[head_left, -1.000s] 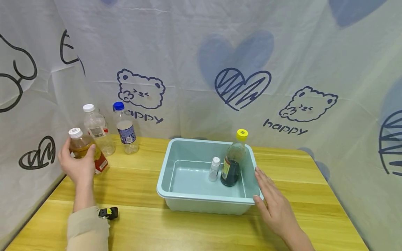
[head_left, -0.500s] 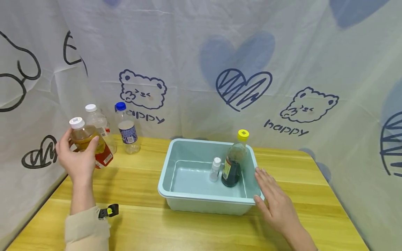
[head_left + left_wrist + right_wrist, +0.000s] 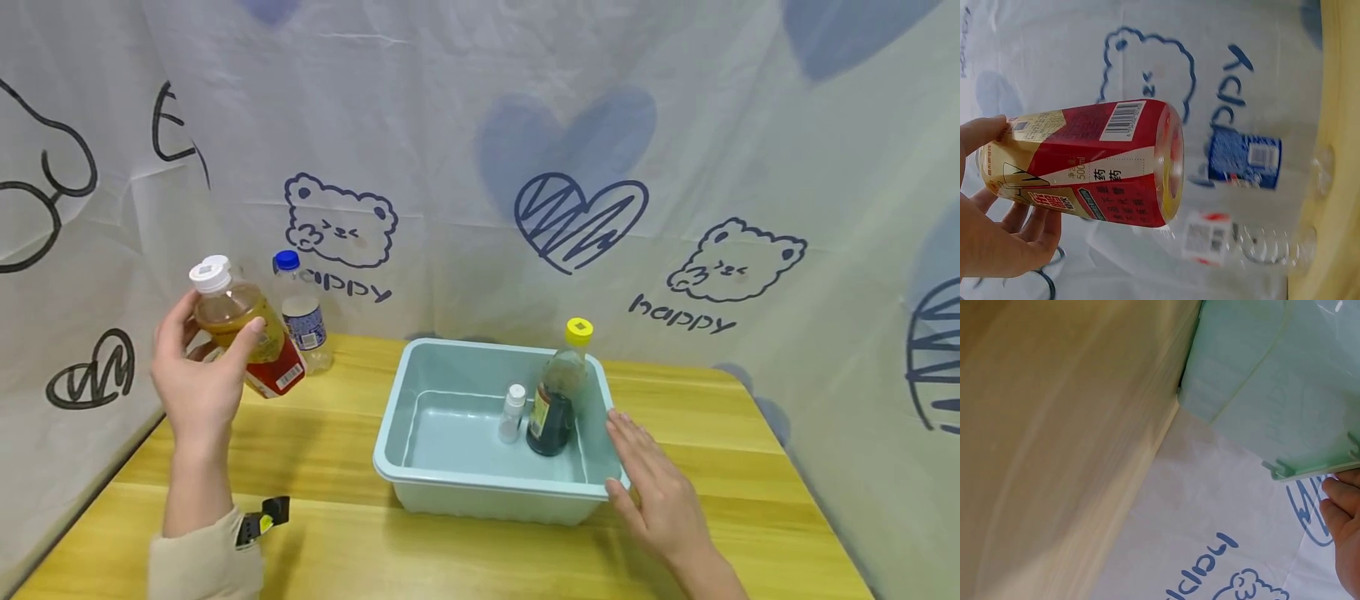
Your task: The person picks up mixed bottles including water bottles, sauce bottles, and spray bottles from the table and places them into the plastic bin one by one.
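My left hand (image 3: 198,392) grips a drink bottle (image 3: 258,346) with a white cap and a red-and-gold label, raised above the table and tilted. In the left wrist view, the thumb and fingers wrap the upper part of this bottle (image 3: 1104,165), its base pointing right. My right hand (image 3: 663,492) rests its straight fingers along the right rim of a pale blue-green plastic tub (image 3: 487,481). Inside the tub, toward the right, stand a yellow-capped bottle of dark liquid (image 3: 553,412) and a small white-capped bottle (image 3: 512,415).
Behind the held bottle stand a blue-capped empty bottle (image 3: 306,325) and a clear bottle (image 3: 1266,245), mostly hidden in the head view. A printed cloth (image 3: 450,108) hangs along the back and sides of the wooden table (image 3: 337,542).
The left hand has lifted the red-and-gold drink bottle off the table and carried it to the right, in front of the clear bottle. The right hand stays at the tub's rim.
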Motion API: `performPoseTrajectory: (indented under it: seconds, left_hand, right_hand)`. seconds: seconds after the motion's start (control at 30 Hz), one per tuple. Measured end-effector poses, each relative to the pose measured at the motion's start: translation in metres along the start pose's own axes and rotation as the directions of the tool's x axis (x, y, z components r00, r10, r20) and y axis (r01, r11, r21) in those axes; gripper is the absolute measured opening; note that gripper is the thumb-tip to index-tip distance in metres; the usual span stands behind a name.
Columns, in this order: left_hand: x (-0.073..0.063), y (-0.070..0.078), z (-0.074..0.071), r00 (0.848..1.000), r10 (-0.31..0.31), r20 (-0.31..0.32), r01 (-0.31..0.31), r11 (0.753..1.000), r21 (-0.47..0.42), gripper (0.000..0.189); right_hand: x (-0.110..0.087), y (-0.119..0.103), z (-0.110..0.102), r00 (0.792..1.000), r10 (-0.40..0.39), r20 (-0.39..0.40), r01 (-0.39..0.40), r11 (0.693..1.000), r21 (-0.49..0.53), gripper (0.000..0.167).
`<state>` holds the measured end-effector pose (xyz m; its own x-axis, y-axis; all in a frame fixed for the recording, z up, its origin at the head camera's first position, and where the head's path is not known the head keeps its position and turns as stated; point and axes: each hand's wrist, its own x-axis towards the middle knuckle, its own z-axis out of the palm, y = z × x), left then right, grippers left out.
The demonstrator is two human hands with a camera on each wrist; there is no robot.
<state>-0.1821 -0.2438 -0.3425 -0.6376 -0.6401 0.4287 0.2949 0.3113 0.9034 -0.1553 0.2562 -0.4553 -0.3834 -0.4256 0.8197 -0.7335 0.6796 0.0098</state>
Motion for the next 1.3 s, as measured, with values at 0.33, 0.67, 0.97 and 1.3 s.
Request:
performPoseTrajectory:
  seconds: [0.33,0.67,0.97,1.3]
  left_hand:
    - [-0.030,0.027,0.026,0.971,0.153,0.185,-0.131,0.984,-0.123,0.067]
    - [-0.049,0.045,0.049,0.922,0.205,0.328,-0.154,0.972,-0.175,0.065]
    - [-0.057,0.048,0.068,0.842,0.275,0.465,-0.200,0.958,-0.204,0.069]
    - [-0.061,0.040,0.092,0.697,0.291,0.655,-0.172,0.955,-0.242,0.071]
  right_hand:
    - [0.000,-0.002,-0.001,1.000,0.018,0.017,-0.018,1.000,-0.003,0.067]
    - [0.000,-0.002,-0.002,0.999,0.032,0.029,-0.032,0.999,-0.001,0.066]
    - [-0.001,-0.006,-0.009,0.983,0.094,0.156,-0.092,0.996,-0.020,0.068]
    - [-0.001,-0.006,-0.016,0.963,0.135,0.232,-0.131,0.991,-0.032,0.063]
